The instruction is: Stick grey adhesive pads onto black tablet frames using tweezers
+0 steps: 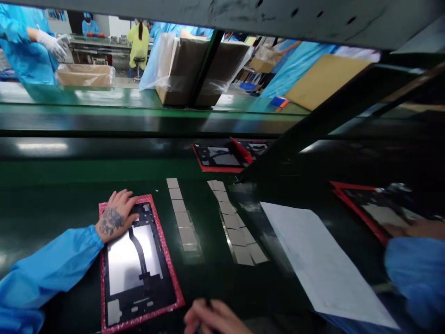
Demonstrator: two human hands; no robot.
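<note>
My left hand point(116, 218) lies flat, fingers spread, over the upper left part of a tablet-like panel point(130, 260) with a black frame, a silver plate and a dark ribbon cable. The panel rests on a pink bubble-wrap sheet point(176, 290). At the bottom edge, just right of the panel, is my right hand point(213, 319), partly cut off by the frame. Its fingers are curled together around something small and dark that I cannot make out. Strips of pale square pieces point(181, 218) lie on the green work surface point(205, 287) to the right.
More pale squares point(231, 220) and a white paper sheet point(323, 260) lie rightward. Red-edged panels point(220, 156) sit further back by a slanted dark post point(299, 125). A co-worker's blue sleeve point(415, 273) and hand reach a panel at right. Boxes and several people are beyond.
</note>
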